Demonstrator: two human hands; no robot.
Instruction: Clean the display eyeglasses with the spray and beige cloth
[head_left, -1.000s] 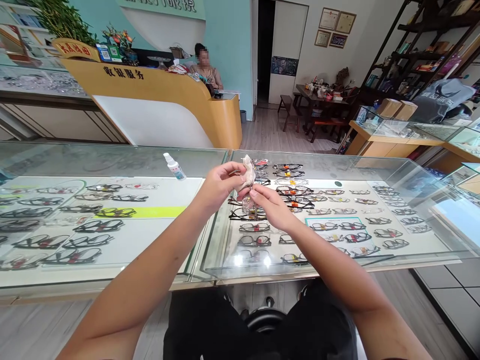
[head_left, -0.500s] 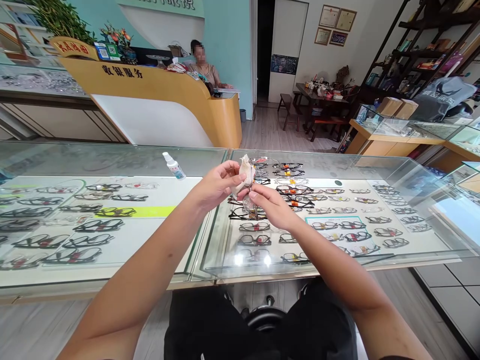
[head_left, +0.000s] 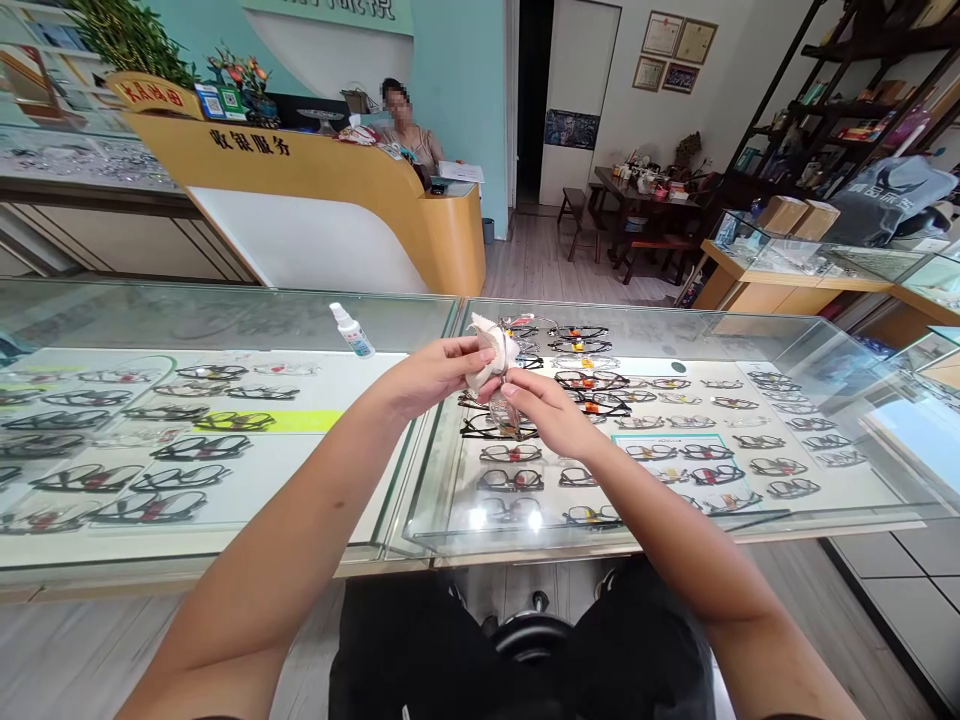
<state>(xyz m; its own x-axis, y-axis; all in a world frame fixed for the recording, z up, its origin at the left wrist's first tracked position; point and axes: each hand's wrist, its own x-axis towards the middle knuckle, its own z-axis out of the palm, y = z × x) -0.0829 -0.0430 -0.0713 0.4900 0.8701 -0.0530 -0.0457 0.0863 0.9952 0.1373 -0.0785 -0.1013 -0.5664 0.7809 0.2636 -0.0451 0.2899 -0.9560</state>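
Note:
Held over the glass counter, a pale cloth (head_left: 486, 335) is pinched in my left hand (head_left: 435, 375), its fingers closed and the cloth folded around one lens. My right hand (head_left: 553, 408) grips the thin-rimmed eyeglasses (head_left: 505, 414) near the bridge, thumb and fingers pressed together. The lower lens hangs below my fingers, while the cloth mostly covers the upper one. To the left, a white spray bottle (head_left: 352, 331) stands on the countertop.
Rows of eyeglasses (head_left: 510, 480) fill the right display case, with more frames (head_left: 199, 450) in the left one. Beyond the counter, a person (head_left: 416, 140) sits behind a yellow reception desk (head_left: 337, 165). Farther right are a dark table (head_left: 645, 190) and a bench (head_left: 574, 220).
The cloth has shifted and spread around the upper lens as my left hand moved slightly. The right hand keeps its grip on the eyeglasses. Behind the desk, the person's arm has drawn back.

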